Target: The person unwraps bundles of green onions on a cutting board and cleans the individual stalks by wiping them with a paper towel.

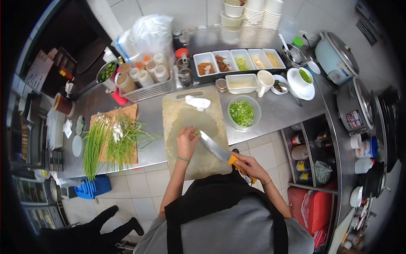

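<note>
My right hand (pixel 253 167) is wrapped round the orange-yellow handle of a kitchen knife (pixel 215 146). The broad blade points up and left over the worn cutting board (pixel 175 111), its tip close to my left hand. My left hand (pixel 186 139) is closed, with a few small green bits of scallion (pixel 197 132) showing at its fingertips. A crumpled white cloth (pixel 198 102) lies at the far end of the board. To the right of the board stands a clear round bowl (pixel 242 112) full of chopped scallions.
Whole scallions (pixel 96 142) lie on brown paper (pixel 132 111) at the left. Behind the board are a basket (pixel 153 90) of squeeze bottles and a row of ingredient trays (pixel 241 63). Rice cookers (pixel 336 59) stand at right. Another person's dark-clothed legs (pixel 103 220) show at lower left.
</note>
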